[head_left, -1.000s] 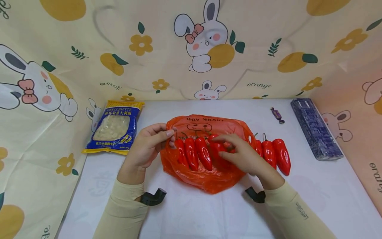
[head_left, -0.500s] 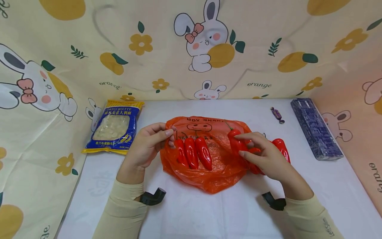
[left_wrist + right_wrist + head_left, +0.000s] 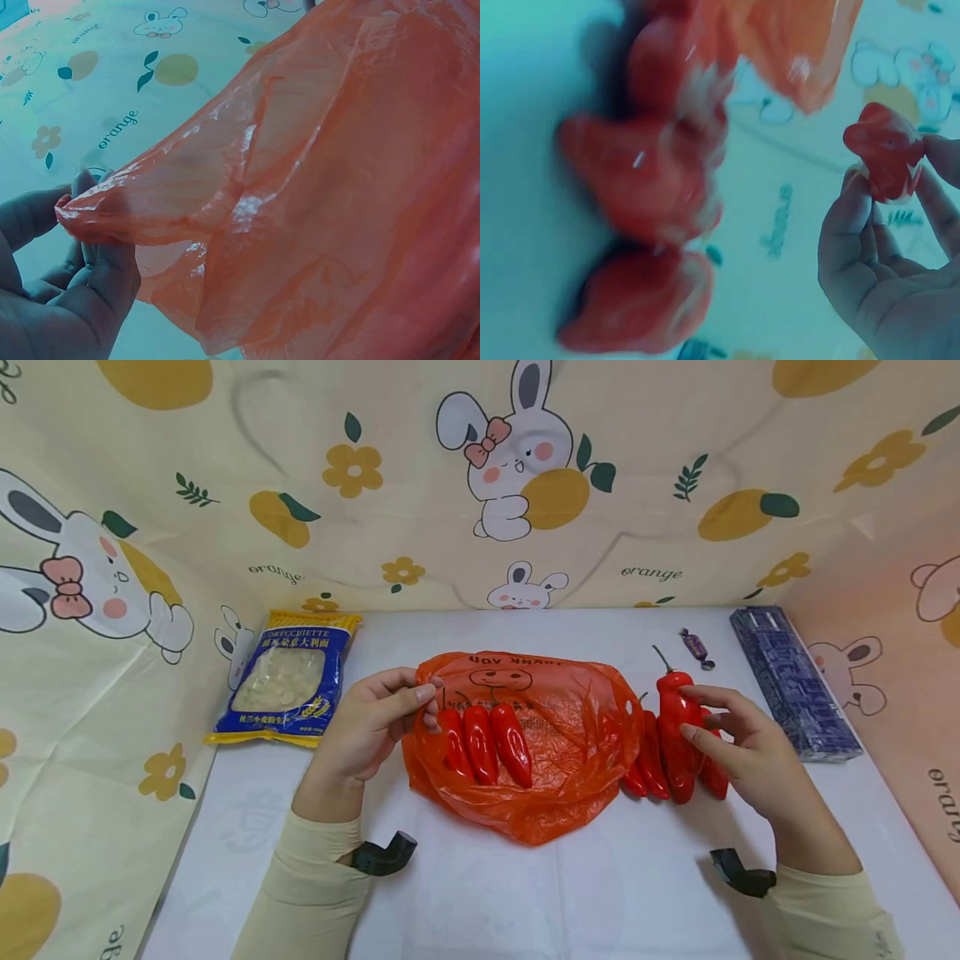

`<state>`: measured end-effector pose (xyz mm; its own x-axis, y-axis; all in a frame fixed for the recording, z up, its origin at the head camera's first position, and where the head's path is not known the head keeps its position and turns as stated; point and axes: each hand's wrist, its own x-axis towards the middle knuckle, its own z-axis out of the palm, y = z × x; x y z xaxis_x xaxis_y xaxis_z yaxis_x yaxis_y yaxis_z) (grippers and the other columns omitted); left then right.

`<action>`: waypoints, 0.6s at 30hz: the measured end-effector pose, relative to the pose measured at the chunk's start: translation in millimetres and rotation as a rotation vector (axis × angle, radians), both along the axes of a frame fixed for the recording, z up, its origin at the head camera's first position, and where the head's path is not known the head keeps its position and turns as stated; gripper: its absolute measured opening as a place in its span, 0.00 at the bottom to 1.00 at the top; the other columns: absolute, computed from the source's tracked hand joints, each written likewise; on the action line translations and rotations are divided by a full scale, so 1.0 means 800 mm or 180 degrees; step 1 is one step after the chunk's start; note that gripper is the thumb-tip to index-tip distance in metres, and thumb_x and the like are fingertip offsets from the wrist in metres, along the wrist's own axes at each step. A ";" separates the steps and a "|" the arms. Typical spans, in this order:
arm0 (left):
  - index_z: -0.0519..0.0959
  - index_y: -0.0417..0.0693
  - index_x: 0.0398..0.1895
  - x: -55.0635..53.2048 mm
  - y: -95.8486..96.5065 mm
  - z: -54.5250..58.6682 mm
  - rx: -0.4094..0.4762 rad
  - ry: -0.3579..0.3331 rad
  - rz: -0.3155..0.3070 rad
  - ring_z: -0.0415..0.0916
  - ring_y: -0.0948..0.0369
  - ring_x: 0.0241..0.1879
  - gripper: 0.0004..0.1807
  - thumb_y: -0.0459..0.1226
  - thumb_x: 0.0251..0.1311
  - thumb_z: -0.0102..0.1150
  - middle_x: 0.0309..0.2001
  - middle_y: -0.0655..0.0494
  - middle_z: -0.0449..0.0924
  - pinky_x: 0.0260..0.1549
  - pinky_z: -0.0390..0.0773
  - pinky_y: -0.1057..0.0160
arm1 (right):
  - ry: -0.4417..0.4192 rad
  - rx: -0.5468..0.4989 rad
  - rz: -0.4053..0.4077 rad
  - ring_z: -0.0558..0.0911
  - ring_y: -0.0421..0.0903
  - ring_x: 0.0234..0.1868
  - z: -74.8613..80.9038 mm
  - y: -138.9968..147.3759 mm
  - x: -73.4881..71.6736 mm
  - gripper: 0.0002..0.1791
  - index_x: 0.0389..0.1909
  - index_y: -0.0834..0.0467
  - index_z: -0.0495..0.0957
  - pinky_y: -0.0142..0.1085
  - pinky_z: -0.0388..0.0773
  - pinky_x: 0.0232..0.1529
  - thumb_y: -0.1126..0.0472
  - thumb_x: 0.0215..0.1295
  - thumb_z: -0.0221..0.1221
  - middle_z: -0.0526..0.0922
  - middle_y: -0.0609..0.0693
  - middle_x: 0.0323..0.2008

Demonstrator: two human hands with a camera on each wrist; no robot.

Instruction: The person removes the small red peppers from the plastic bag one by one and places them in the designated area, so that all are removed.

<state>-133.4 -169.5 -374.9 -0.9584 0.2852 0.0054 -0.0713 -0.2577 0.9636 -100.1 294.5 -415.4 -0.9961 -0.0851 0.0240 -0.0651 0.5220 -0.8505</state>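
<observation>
In the head view, my left hand (image 3: 375, 722) pinches the left edge of a translucent red plastic bag (image 3: 577, 727). The left wrist view shows the film of the bag (image 3: 300, 187) stretching from the thumb and fingers. Three glossy red chili peppers (image 3: 482, 745) lie side by side in the bag. To its right, my right hand (image 3: 757, 747) holds another red chili pepper (image 3: 677, 718), stem up, between thumb and fingers. Behind and beside it stand several more chili peppers (image 3: 654, 760), partly covered by the held one. The right wrist view has this pepper (image 3: 889, 154) clear of the row.
A blue and yellow orecchiette pasta packet (image 3: 287, 681) lies at the left. At the back right are a small purple wrapped candy (image 3: 697, 649) and a long dark-blue patterned box (image 3: 795, 685). A printed cloth (image 3: 420, 527) walls the white table's back and sides.
My right hand has lifted a chili pepper from the bag's right part and carried it right, over the peppers beside the bag. My left hand stays at the bag's edge.
</observation>
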 end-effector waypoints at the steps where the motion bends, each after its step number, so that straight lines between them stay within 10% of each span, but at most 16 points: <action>1: 0.86 0.43 0.43 0.000 0.000 0.000 -0.0002 -0.0001 -0.0002 0.83 0.56 0.33 0.09 0.28 0.78 0.57 0.35 0.48 0.84 0.40 0.88 0.61 | 0.0018 -0.0001 -0.0045 0.76 0.41 0.56 -0.003 0.005 0.000 0.29 0.80 0.52 0.71 0.33 0.87 0.39 0.64 0.81 0.61 0.73 0.53 0.67; 18: 0.86 0.42 0.43 0.000 0.001 0.001 -0.0044 -0.0017 0.0014 0.82 0.55 0.34 0.08 0.29 0.78 0.57 0.35 0.48 0.83 0.40 0.87 0.61 | -0.0368 -0.0135 -0.0955 0.74 0.35 0.51 -0.045 0.071 0.000 0.32 0.84 0.45 0.67 0.29 0.85 0.39 0.58 0.84 0.59 0.67 0.58 0.69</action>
<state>-133.3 -168.9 -374.1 -0.9597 0.2809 -0.0037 -0.0753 -0.2447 0.9667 -99.8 351.1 -451.7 -0.9729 0.2113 -0.0934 0.1845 0.4671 -0.8647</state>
